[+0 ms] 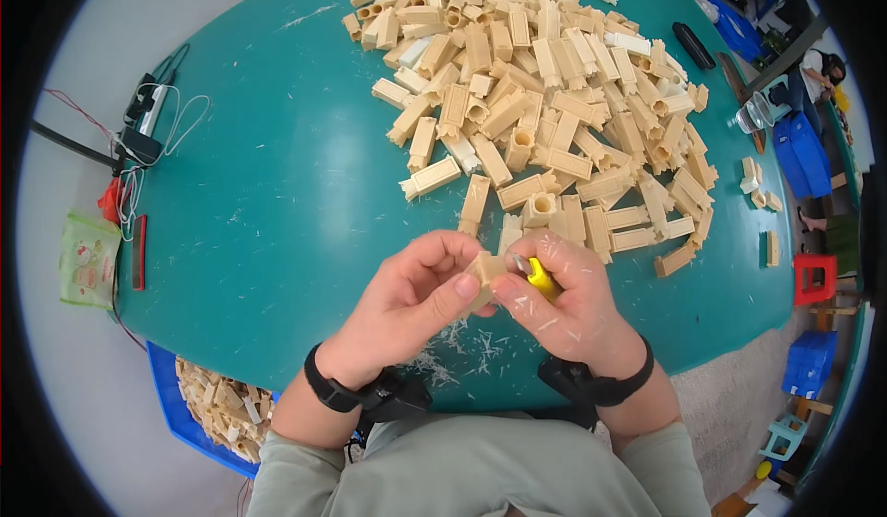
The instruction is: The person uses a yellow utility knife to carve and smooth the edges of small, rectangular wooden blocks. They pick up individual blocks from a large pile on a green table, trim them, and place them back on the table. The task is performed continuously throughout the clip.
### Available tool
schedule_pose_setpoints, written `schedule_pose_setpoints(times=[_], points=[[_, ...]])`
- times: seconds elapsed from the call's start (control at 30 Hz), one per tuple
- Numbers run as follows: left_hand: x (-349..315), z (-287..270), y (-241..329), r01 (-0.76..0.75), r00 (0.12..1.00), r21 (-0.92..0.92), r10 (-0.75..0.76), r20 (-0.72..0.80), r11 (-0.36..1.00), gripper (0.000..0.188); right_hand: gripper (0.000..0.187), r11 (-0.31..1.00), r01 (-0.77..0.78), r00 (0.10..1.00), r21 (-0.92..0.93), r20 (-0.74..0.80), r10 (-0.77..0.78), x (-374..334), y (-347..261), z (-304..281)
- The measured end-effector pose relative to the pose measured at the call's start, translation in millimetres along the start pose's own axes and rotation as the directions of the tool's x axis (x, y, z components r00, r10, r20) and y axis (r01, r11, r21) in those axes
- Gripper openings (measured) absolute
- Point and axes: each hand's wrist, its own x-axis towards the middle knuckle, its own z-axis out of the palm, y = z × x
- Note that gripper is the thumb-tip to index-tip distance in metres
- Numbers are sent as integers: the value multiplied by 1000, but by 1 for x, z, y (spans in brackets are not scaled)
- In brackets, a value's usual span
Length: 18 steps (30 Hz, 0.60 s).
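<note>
Currently, in the head view, a beige block [486, 267] is gripped by the left hand [413, 292] near the front edge of the table [268, 240]; a yellow-handled tool [543, 280] is clasped in the right hand [580, 306]. Beige pieces [548, 62] are heaped toward the far edge.

A big, smooth green table [249, 267], seen from my far-off spot.
I see a rough grey floor [730, 388] to its right, a bright red plastic stool [816, 263], a pale blue plastic stool [786, 425] lower down, and soft light [323, 166] shining on the table.
</note>
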Motion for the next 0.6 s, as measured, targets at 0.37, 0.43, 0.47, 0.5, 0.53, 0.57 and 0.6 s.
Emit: schedule_pose_setpoints(times=[0.37, 0.43, 0.47, 0.5, 0.53, 0.57, 0.6], points=[[0, -13, -10, -425, 814, 707, 581, 25, 566, 36, 22, 962, 10, 999, -271, 41, 1, -3, -3, 6], [-1, -11, -14, -452, 773, 667, 633, -39, 593, 38, 22, 946, 55, 998, -320, 35, -46, -2, -4, 6], [-1, -10, -17, -466, 751, 646, 656, -72, 605, 38, 22, 945, 61, 998, -320, 34, -53, -2, -4, 7], [0, -10, -18, -485, 739, 628, 669, -78, 609, 39, 22, 945, 69, 998, -320, 33, -61, -2, -4, 7], [0, -9, -20, -503, 727, 610, 681, -85, 612, 39, 22, 944, 77, 997, -321, 32, -70, -2, -4, 8], [1, -9, -20, -522, 714, 591, 694, -91, 615, 39, 22, 942, 84, 996, -325, 32, -77, -1, -5, 8], [1, -8, -21, -515, 714, 608, 695, -86, 604, 40, 23, 939, 89, 996, -331, 29, -84, -1, -4, 8]])
